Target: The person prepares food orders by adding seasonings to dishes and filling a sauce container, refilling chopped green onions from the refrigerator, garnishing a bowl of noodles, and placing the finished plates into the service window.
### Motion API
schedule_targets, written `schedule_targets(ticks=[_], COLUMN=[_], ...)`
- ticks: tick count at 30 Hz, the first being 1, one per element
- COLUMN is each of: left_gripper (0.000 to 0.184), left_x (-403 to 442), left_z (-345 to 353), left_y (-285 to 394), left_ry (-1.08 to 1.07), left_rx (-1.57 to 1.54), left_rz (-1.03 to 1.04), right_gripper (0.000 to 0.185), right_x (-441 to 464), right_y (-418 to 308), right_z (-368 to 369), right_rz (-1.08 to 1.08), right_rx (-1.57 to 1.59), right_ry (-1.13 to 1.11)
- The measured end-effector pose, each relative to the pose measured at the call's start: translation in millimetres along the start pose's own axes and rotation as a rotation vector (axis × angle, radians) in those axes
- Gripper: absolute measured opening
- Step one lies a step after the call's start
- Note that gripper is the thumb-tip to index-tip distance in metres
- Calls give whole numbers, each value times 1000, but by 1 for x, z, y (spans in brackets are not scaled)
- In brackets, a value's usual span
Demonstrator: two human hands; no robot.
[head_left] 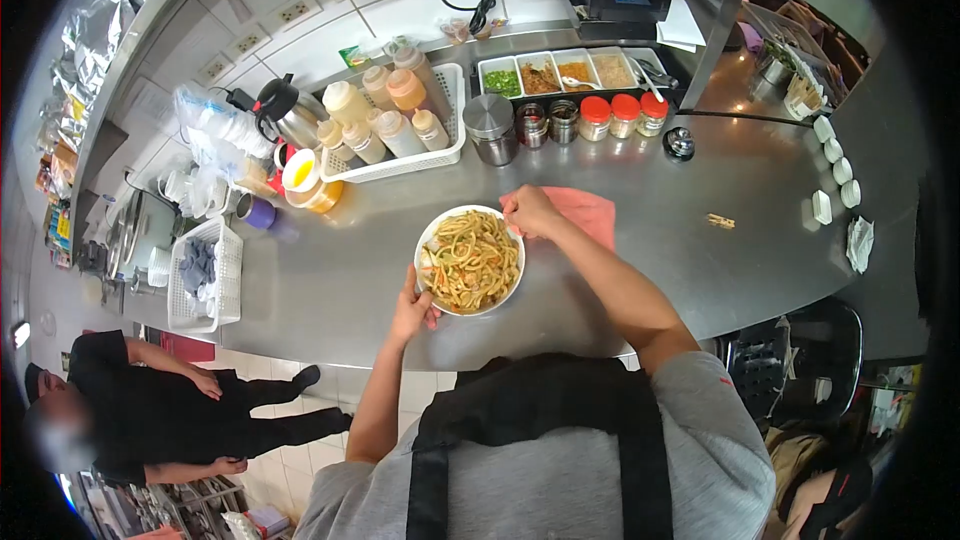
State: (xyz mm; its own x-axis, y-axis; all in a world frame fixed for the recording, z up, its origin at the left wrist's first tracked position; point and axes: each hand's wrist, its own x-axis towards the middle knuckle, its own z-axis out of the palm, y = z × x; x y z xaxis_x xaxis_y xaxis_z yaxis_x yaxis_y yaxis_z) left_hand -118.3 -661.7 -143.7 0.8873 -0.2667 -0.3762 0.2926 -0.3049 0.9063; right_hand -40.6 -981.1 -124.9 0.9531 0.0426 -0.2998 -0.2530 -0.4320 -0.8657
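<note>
A white bowl (519, 275) of thick noodles (470, 260) with bits of vegetable sits on the steel counter in front of me. My left hand (410, 312) grips its lower left side, thumb up along the wall and fingers curled at the near edge. At the upper right rim, my right hand (532, 213) is closed on a pink cloth (585, 215). Part of that cloth shows at the fingertips by the rim, and the rest spreads on the counter behind the hand.
Behind the bowl stand a white basket (400, 167) of squeeze bottles, a steel canister (491, 130), red-lidded jars (624, 115) and a topping tray (540, 92). A service bell (679, 144) and clothespin (720, 221) lie rightward. Another person (170, 400) stands at the left.
</note>
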Motion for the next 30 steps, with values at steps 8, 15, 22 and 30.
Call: schedule_targets(ticks=[8,15,22,30], left_gripper=[50,53,70,51], left_x=[35,-32,-23,1], left_z=[-9,91,134,127], left_y=[-4,-36,14,4], left_ry=[418,382,240,389], left_rx=[137,-503,-634,-496], left_rz=[189,56,3,75], right_gripper=[7,9,13,14], right_x=[8,-30,-53,-51], right_y=[14,31,43,47], right_z=[5,31,60,54], right_rz=[-62,-148,-133,-105], right_rx=[90,80,-12,199], right_ry=[-21,246,456,407])
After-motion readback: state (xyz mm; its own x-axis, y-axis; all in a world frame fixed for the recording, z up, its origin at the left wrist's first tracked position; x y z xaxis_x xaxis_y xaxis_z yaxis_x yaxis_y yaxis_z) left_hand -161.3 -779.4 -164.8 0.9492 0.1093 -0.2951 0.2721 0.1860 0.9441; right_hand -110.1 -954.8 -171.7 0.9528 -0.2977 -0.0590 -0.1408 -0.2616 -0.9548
